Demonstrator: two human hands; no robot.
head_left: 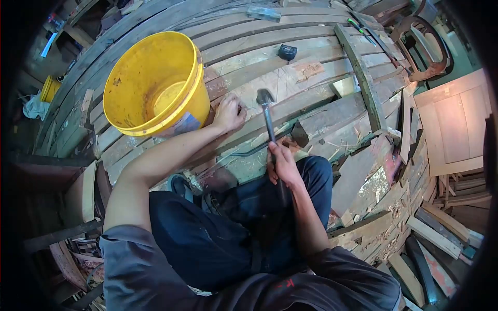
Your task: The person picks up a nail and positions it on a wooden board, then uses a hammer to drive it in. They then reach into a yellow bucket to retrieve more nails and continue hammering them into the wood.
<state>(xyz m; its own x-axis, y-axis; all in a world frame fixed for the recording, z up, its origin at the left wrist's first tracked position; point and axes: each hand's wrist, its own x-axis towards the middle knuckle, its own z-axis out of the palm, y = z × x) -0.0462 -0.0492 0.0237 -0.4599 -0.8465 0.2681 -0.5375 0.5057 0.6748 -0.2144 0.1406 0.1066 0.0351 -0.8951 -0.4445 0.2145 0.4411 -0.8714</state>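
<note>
My right hand (284, 163) is wrapped round the handle of a hammer (268, 120), whose dark head is over a pale wooden board (280, 83). On the same board rests my left hand (230, 113), just left of the hammer head, with its fingers curled in. What those fingers pinch, if anything, is too small to make out. Close to my left wrist stands a yellow bucket (199, 93), its mouth facing me and its inside smudged.
A dark block-like object (287, 52) sits behind the board. A narrow wooden bar (361, 78) lies across the slats on the right, near a green-handled screwdriver (356, 25). Scrap timber (433, 238) is piled at lower right, below a wooden panel door (456, 122).
</note>
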